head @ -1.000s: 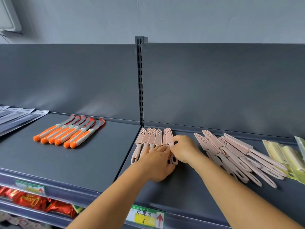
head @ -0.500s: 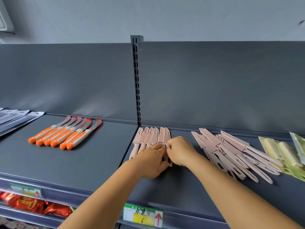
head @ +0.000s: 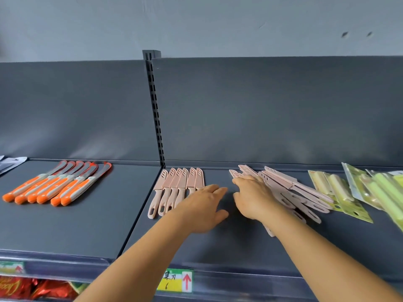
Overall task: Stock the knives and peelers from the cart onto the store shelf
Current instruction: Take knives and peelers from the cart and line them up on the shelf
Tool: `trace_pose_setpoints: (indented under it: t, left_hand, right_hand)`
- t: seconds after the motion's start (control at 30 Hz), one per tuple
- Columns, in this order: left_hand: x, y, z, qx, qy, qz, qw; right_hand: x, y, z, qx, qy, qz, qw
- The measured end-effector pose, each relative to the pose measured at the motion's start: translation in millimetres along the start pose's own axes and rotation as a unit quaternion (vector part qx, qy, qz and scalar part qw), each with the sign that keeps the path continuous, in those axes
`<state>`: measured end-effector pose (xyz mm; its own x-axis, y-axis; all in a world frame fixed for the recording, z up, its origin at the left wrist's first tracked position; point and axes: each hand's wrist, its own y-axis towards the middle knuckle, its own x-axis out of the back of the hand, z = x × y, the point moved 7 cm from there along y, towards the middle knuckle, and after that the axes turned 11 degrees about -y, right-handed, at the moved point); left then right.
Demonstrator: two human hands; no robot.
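Both hands have left the neat row [head: 181, 182] of 6 pink knives at 9 o'clock of the shelf [head: 109, 225]. The right hand [head: 254, 198] has gone to the loose pile [head: 292, 192] at 3 o'clock, so the next knife is probably being fetched. The left hand [head: 204, 209] lies flat beside the row, fingers spread, holding nothing. The right fingers rest on the pile; whether they have closed on a knife I cannot tell. The hand hides part of the pile, the peelers [head: 340, 192] are blurred, and no cart shows.
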<state>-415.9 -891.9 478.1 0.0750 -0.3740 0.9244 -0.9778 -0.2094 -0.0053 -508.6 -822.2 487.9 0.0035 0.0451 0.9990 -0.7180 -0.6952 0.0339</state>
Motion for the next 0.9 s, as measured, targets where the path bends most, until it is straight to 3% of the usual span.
trace_pose_setpoints:
  t: [0.1,0.23,0.47,0.63,0.9]
  left_hand:
    - [-25,19,-31,-0.045,-0.01,0.022,0.999]
    - [-46,33,-54,-0.042,-0.004,0.019,0.999]
    - [-39,33,-50,0.043,0.052,-0.021,0.998]
    - [-37,29,-44,0.063,-0.027,-0.024,0.997]
    - [-17,25,-28,0.175,0.009,-0.072,0.982]
  right_hand:
    - [-3,-8,-42,-0.043,-0.041,0.021,0.998]
    - [-8,-16,-67,-0.057,0.007,0.018,0.998]
    - [-7,-16,-64,-0.045,0.014,0.015,0.999]
    - [-6,-15,-46,0.0,0.066,0.028,0.997]
    - [-8,-9,-51,-0.067,0.016,0.023,0.997]
